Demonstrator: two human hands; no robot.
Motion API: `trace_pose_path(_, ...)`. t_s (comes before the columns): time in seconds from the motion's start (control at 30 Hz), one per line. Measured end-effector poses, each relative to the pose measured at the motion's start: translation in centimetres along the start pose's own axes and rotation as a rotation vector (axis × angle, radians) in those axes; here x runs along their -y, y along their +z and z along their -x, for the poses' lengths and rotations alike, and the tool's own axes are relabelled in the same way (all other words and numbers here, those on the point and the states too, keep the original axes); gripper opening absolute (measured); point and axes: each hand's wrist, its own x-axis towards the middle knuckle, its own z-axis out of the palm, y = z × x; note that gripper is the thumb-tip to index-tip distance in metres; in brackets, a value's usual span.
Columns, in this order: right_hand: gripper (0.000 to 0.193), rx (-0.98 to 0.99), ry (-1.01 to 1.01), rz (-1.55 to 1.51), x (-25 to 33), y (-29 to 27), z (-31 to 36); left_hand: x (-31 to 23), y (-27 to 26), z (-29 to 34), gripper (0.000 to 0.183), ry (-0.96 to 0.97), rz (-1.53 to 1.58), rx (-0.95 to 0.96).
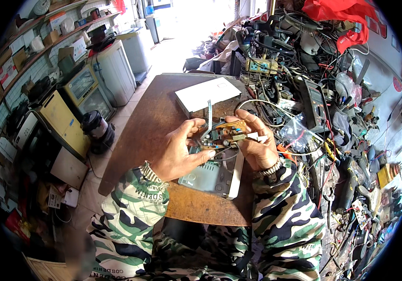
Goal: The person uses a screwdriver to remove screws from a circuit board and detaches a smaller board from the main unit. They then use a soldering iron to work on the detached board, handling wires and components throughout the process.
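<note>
Between my two hands a small brown circuit board (229, 130) with components and wires is held up over the table. My left hand (182, 149) grips its left side, thumb along the near edge and fingers curled behind. On the right edge, my right hand (258, 144) pinches the board between thumb and fingers, close to some white connectors. A grey ribbon cable (209, 114) stands up from the board's left part. Below it lies an opened appliance housing (205, 178), pale and flat with a white rim, partly hidden by my hands. Behind it rests a white flat cover (209, 95).
The brown wooden table (137, 136) carries these parts. To the right, a heap of cables and tools (346, 164) crowds the bench, with a multimeter (314, 105) among them. Shelves and old appliances (65, 124) line the left, and a dark cylindrical appliance (97, 129) stands on the floor.
</note>
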Motion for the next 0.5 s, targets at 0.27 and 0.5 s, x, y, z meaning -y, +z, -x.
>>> trace_pose_path(0.27, 0.067, -0.043, 0.04, -0.145, -0.7, -0.4, -0.1, -0.6, -0.3, -0.2, 0.056, -0.09, 0.228, -0.039)
trace_pose_path(0.5, 0.045, -0.19, 0.045, -0.113, -1.1, -1.2, 0.1, 0.0, 0.3, -0.3, 0.047, -0.016, 0.284, -0.073)
